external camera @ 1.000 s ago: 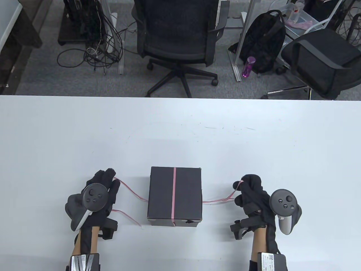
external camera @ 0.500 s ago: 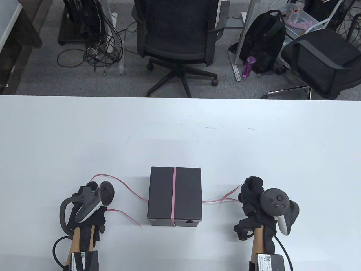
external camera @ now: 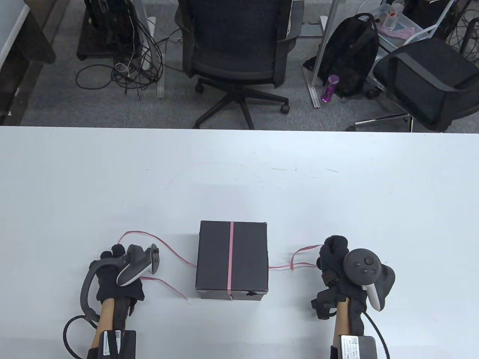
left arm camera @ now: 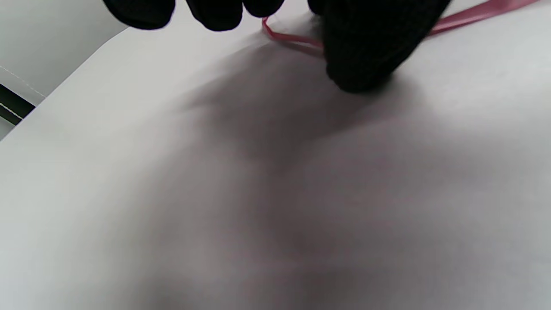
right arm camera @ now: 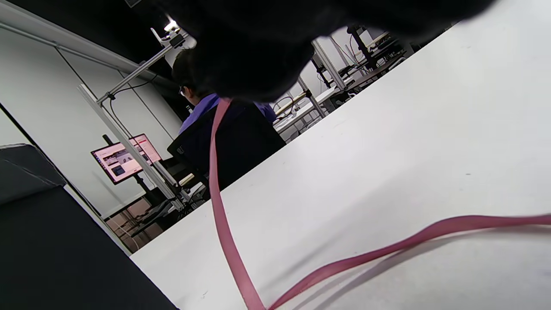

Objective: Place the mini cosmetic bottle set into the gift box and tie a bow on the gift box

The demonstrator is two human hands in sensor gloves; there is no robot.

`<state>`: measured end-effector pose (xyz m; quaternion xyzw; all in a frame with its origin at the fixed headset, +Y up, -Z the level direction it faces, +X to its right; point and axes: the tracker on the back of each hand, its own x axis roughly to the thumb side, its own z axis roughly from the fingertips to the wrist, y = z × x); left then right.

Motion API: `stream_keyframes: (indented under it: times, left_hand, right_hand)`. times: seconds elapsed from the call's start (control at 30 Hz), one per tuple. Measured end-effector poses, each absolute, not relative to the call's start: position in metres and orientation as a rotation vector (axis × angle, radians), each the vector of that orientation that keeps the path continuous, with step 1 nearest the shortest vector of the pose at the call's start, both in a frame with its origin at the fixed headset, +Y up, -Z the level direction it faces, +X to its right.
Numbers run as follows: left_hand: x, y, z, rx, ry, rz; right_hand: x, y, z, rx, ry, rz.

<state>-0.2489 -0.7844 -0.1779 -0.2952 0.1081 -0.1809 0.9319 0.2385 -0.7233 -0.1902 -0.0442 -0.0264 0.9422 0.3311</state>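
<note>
A closed black gift box [external camera: 249, 258] stands near the table's front edge, with a pink ribbon [external camera: 231, 258] running over its lid from back to front. Two slack ribbon strands [external camera: 164, 246] lead from the box's left side to my left hand [external camera: 112, 261], whose curled fingers [left arm camera: 361, 51] hold the ribbon [left arm camera: 292, 39] against the table. On the right, a looped ribbon end [external camera: 299, 258] leads to my right hand [external camera: 331, 250], which pinches it; the ribbon [right arm camera: 217, 181] hangs down from that hand. The bottles are not in view.
The white table [external camera: 239, 179] stretches wide behind the box. Beyond its far edge stand two office chairs [external camera: 239, 48], a black backpack [external camera: 351, 56] and a purple bottle [external camera: 329, 88]. The right wrist view shows a seated person [right arm camera: 224, 125] and a monitor [right arm camera: 125, 157] in the distance.
My left hand rolled onto its side and drew back to the left, leaving its ribbon in a slack arc. The right hand shifted slightly right, and its ribbon now forms a small loop.
</note>
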Motion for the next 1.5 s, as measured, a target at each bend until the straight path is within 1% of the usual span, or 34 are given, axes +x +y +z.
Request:
stream_keyframes:
  times: [0.27, 0.53, 0.63, 0.7, 0.8, 0.97, 1.0, 1.07, 1.13, 1.2, 1.27, 1.33, 1.4, 1.5]
  left_hand:
    - [-0.244, -0.788, -0.179, -0.435, 0.164, -0.354]
    - [-0.249, -0.79, -0.178, -0.503, 0.167, -0.26]
    - [-0.252, -0.79, -0.178, -0.538, 0.176, -0.19]
    - [-0.256, -0.787, -0.178, -0.55, 0.167, -0.115]
    - [-0.263, -0.781, -0.178, -0.516, 0.141, 0.1]
    - [-0.269, -0.765, -0.175, -0.307, 0.049, 0.505]
    - [-0.271, -0.761, -0.173, -0.247, 0.026, 0.626]
    - [-0.271, -0.757, -0.172, -0.18, -0.006, 0.805]
    - [-0.271, -0.754, -0.171, -0.159, -0.037, 0.967]
    - [-0.269, -0.754, -0.171, -0.177, -0.057, 1.119]
    - [-0.267, -0.754, -0.172, -0.198, -0.062, 1.207]
    - [-0.264, -0.755, -0.173, -0.207, -0.05, 1.237]
    - [-0.26, -0.754, -0.172, -0.196, 0.026, 1.222]
    - [-0.254, -0.751, -0.172, -0.183, 0.078, 1.147]
  right_hand:
    - [0.238, -0.725, -0.19, -0.116, -0.067, 2.473]
    - [0.237, -0.727, -0.191, -0.105, -0.047, 2.476]
    - [0.237, -0.728, -0.191, -0.103, -0.044, 2.479]
    - [0.237, -0.728, -0.191, -0.104, -0.045, 2.479]
    - [0.237, -0.728, -0.191, -0.102, -0.047, 2.478]
    - [0.236, -0.729, -0.192, -0.085, -0.038, 2.468]
    - [0.236, -0.729, -0.192, -0.081, -0.036, 2.463]
    - [0.236, -0.729, -0.192, -0.075, -0.036, 2.457]
    - [0.236, -0.729, -0.192, -0.066, -0.032, 2.451]
    - [0.235, -0.73, -0.192, -0.056, -0.028, 2.44]
    - [0.234, -0.73, -0.192, -0.041, -0.023, 2.417]
    - [0.233, -0.73, -0.192, -0.029, -0.017, 2.395]
    - [0.232, -0.731, -0.193, -0.018, -0.009, 2.371]
    - [0.229, -0.73, -0.193, 0.008, 0.016, 2.352]
